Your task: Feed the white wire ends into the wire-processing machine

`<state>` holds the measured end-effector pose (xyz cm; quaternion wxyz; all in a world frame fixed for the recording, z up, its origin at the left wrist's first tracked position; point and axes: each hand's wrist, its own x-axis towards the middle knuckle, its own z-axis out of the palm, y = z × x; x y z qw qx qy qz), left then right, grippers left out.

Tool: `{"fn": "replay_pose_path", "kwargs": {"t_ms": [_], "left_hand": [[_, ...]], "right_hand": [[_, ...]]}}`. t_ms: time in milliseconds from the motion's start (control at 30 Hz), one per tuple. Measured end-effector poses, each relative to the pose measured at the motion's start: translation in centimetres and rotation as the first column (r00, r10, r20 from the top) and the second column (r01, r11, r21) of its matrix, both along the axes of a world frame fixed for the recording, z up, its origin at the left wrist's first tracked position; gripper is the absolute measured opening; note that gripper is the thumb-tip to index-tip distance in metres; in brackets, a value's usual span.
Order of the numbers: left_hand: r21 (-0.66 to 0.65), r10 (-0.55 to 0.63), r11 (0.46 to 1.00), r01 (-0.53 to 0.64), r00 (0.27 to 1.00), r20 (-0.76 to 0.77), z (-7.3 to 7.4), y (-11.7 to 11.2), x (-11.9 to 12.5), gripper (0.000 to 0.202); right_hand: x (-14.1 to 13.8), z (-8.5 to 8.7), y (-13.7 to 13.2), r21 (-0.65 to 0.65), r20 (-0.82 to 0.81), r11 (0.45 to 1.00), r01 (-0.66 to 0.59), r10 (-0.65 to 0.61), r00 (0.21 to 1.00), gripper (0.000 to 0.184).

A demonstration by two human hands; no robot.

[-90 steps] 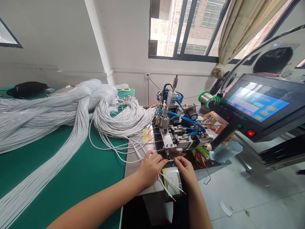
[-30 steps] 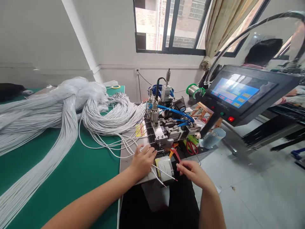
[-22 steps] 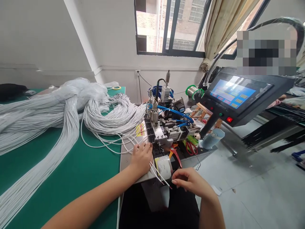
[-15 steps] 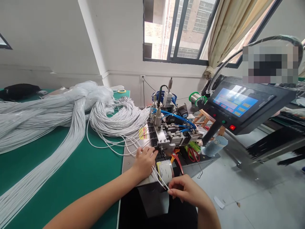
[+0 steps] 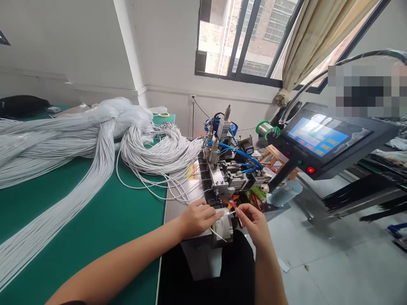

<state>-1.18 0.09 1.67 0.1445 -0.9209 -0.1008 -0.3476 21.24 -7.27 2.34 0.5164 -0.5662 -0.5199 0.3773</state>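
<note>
At the front of the bench machine (image 5: 219, 176), my right hand (image 5: 254, 224) pinches the end of a white cable (image 5: 232, 212) between thumb and fingertips. Just left of it, my left hand (image 5: 201, 219) is closed over the same cable, fingers pointing right. A second white cable end (image 5: 219, 235) sticks out below my left hand, across a roll with a white label (image 5: 225, 228). Further cables run from under my left hand back to a big coiled bundle (image 5: 159, 154).
Long white cable bundles (image 5: 106, 156) lie across the green table (image 5: 127, 228). A control screen (image 5: 318, 135) stands right of the machine. Red-handled scissors (image 5: 256, 201) and a wire spool (image 5: 267, 129) are near it. At the far right, a person is partly blurred out.
My right hand has moved up and away from me, bringing one cable end level with the top of the roll. My left hand has shifted slightly toward me, its fingers now reaching right.
</note>
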Motion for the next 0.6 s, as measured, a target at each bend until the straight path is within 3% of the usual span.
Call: {"fn": "replay_pose_path", "kwargs": {"t_ms": [167,267,333,433,533,600], "left_hand": [[-0.094,0.027,0.995,-0.029,0.999,-0.018,-0.5,0.9,-0.4,0.033],[-0.169,0.055,0.984,-0.063,0.997,-0.048,-0.6,1.4,-0.7,0.031],[-0.221,0.128,0.965,-0.141,0.989,-0.073,-0.6,1.5,-0.8,0.029],[-0.272,0.236,0.923,-0.272,0.959,-0.159,-0.6,1.4,-0.5,0.032],[-0.278,0.258,0.902,-0.330,0.929,-0.267,-0.6,1.2,-0.1,0.041],[-0.273,0.259,0.897,-0.348,0.913,-0.314,-0.6,1.2,0.1,0.047]], "right_hand": [[-1.7,-1.4,3.0,0.057,-0.267,0.996,-0.070,0.083,0.960,0.033],[-2.4,-1.4,3.9,0.080,-0.303,0.991,-0.110,0.129,0.944,0.033],[-2.5,-1.2,4.2,0.076,-0.212,0.992,-0.102,0.116,0.970,0.032],[-2.0,-0.9,4.3,0.082,0.075,0.995,-0.051,0.045,0.996,0.029],[-1.5,-1.1,4.6,0.093,0.344,0.996,-0.018,-0.015,0.939,0.029],[-1.3,-1.4,4.9,0.092,0.433,0.995,-0.027,-0.016,0.901,0.029]]}}
